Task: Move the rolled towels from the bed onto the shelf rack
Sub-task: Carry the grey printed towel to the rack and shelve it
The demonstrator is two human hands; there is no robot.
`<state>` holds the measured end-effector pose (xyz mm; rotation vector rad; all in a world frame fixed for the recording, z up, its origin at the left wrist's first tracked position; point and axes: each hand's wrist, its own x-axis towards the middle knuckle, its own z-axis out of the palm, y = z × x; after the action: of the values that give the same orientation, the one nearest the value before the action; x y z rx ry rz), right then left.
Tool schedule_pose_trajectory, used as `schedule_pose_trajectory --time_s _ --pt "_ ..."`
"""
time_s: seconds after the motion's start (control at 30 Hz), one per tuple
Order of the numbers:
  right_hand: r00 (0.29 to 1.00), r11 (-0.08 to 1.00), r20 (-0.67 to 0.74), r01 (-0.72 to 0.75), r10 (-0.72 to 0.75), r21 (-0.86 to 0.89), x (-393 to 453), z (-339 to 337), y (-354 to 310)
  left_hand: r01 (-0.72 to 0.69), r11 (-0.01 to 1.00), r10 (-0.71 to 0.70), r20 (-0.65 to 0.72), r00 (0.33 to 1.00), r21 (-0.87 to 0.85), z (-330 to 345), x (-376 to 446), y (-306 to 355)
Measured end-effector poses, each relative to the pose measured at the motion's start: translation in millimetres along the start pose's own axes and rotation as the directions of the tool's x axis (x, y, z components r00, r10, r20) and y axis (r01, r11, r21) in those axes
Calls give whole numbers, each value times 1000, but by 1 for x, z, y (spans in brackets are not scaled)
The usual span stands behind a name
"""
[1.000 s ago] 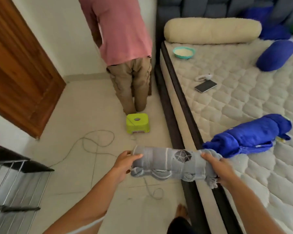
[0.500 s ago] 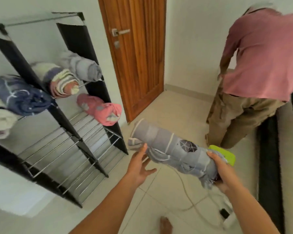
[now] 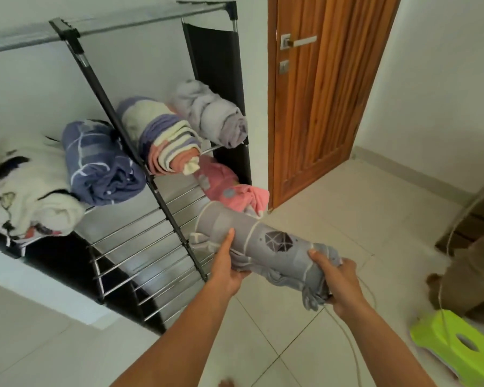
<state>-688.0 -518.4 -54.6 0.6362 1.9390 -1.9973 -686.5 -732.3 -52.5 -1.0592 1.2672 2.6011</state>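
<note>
I hold a rolled grey towel (image 3: 263,244) with a dark geometric print in both hands, its far end pointing at the shelf rack (image 3: 162,191). My left hand (image 3: 227,263) grips it from below near the far end. My right hand (image 3: 335,277) clasps the near, loose end. The roll hovers just in front of the rack's lower wire shelf, beside a pink rolled towel (image 3: 229,188). On the upper shelf lie a white-and-black roll (image 3: 26,191), a blue roll (image 3: 101,163), a striped roll (image 3: 162,138) and a pale lilac roll (image 3: 210,113).
A wooden door (image 3: 319,93) stands shut right of the rack. A lime green stool (image 3: 458,342) sits on the tiled floor at the lower right, with a white cable (image 3: 352,344) trailing past it. Another person's trouser legs (image 3: 469,275) are at the right edge.
My view swung from the bed to the rack. The grey towel has moved closer to the lower shelf, and my left hand, off the roll half a second ago, grips it again.
</note>
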Motion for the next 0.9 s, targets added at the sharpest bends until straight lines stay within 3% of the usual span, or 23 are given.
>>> schedule_pose_trajectory --time_s 0.17,0.4,0.67,0.77,0.83,0.9 --pt "987 990 131 -73 90 -124 41 59 -18 20 1000 -20 -85 996 10 -16 71 40" --pt "979 979 125 -143 161 -144 102 136 -10 82 992 -64 -181 981 93 -40 181 83" --pt "971 981 148 -178 188 -75 157 203 24 -19 992 54 -293 954 124 -60 253 108" --pt "974 985 152 -162 170 -64 163 219 29 -43 974 119 -343 932 222 -64 264 111" --pt "974 986 158 -156 165 -65 166 227 29 25 964 72 -351 934 266 -71 273 108" --pt "965 981 181 -175 187 -81 166 231 28 148 952 -61 -311 948 266 -77 279 102"
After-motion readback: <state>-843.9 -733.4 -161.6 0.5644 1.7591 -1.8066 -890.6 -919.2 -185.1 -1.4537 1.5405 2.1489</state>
